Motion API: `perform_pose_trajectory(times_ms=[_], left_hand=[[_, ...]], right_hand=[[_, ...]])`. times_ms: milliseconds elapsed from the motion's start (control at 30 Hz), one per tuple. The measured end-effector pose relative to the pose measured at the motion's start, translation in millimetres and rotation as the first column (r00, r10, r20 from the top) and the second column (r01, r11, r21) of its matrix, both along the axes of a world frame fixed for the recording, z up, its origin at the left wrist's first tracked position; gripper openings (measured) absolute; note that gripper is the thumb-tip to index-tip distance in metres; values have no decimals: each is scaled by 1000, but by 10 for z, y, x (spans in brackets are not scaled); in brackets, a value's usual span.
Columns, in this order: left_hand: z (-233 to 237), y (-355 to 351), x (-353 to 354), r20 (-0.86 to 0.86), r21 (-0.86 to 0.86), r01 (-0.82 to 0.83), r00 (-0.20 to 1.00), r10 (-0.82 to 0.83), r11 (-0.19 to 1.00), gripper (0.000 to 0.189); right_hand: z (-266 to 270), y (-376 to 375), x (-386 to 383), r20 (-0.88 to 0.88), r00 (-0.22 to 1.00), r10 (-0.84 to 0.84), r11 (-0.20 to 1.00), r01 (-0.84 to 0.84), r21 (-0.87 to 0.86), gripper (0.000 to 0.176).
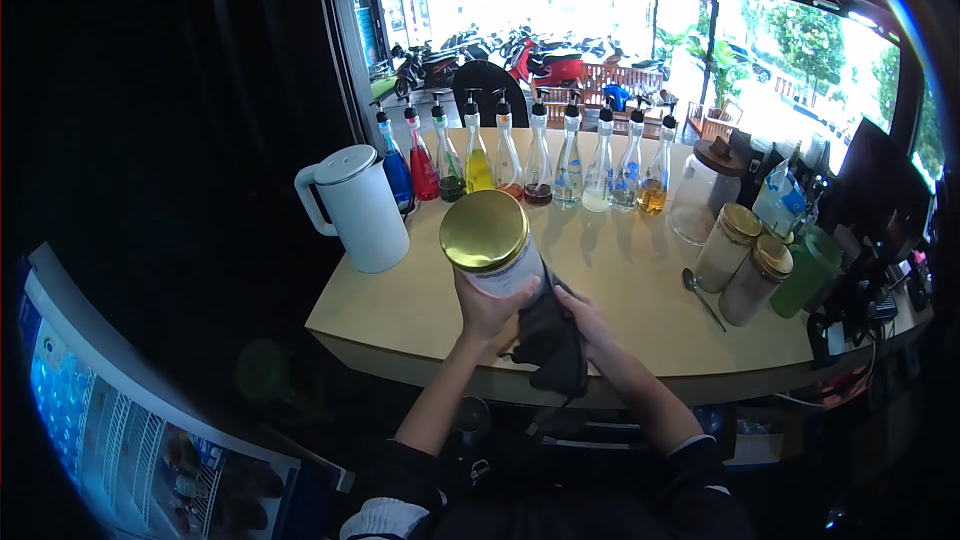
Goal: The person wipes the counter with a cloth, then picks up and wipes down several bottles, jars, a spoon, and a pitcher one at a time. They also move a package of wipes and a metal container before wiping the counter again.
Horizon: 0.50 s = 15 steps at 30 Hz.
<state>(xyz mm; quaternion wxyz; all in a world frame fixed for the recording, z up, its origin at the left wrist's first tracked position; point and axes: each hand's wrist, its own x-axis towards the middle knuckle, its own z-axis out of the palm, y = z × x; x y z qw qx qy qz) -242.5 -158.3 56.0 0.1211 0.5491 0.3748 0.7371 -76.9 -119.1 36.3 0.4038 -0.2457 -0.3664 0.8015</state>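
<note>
A jar with a shiny gold lid (485,230) is held up over the front of the table, tilted a little. My left hand (488,308) wraps around its lower side, thumb across the front. A dark cloth (552,335) lies against the jar's right side and hangs below it. My right hand (590,328) is closed on this cloth, pressing it toward the jar. The jar's contents look pale; its base is hidden by my hands and the cloth.
Several pump bottles (540,165) of coloured liquid line the table's (420,290) back. A white pitcher (365,215) stands left. To the right are a spoon (704,300), two gold-lidded jars (722,248), a wooden-lidded jar (700,202) and a green pitcher (803,280). A lit fridge (140,420) is lower left.
</note>
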Motion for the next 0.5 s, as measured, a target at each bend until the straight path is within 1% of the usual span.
perform_pose_trajectory(times_ms=[33,67,100,133,167,200,233,267,300,367,400,433,467,500], left_hand=[[36,-4,-55,3,-4,5,1000,-5,1000,87],[79,-5,-121,-53,-2,-62,997,62,998,92],[108,-9,-183,-106,4,-131,986,130,991,97],[113,-16,-242,-63,-70,-81,995,76,994,102],[71,0,-314,-61,-74,-80,995,76,994,102],[2,23,-392,-59,-98,-50,997,44,994,99],[-30,31,-453,-56,-122,-19,998,12,992,97],[-67,39,-506,-54,-124,-20,998,13,992,97],[-79,37,-539,-76,-138,-1,997,-10,990,97],[-99,61,-594,-93,-157,20,995,-35,987,97],[-98,78,-604,-43,-158,99,993,-106,982,96],[-96,92,-625,8,-156,176,984,-177,972,95],[-84,93,-660,13,-160,176,984,-177,971,95],[-64,96,-709,-18,-188,203,977,-210,961,97]], right_hand=[[-7,47,49,34,999,-36,999,36,-4,32],[-15,158,144,-10,999,-31,998,32,61,30],[29,261,225,68,989,-133,976,119,181,27],[11,421,344,175,964,-198,946,141,292,30],[-7,572,442,272,924,-269,904,146,401,34],[47,649,510,275,923,-268,906,144,399,34],[143,685,566,655,630,-418,790,-104,604,46],[212,692,564,776,180,-604,665,-423,615,60],[249,673,486,778,177,-602,666,-426,613,60],[291,608,239,628,261,-733,398,-584,707,92],[404,513,53,651,467,-599,379,-551,743,99],[499,434,-165,631,646,-430,371,-510,776,106],[461,438,-372,635,644,-427,375,-513,772,106],[380,480,-586,583,753,-306,401,-454,796,107]])
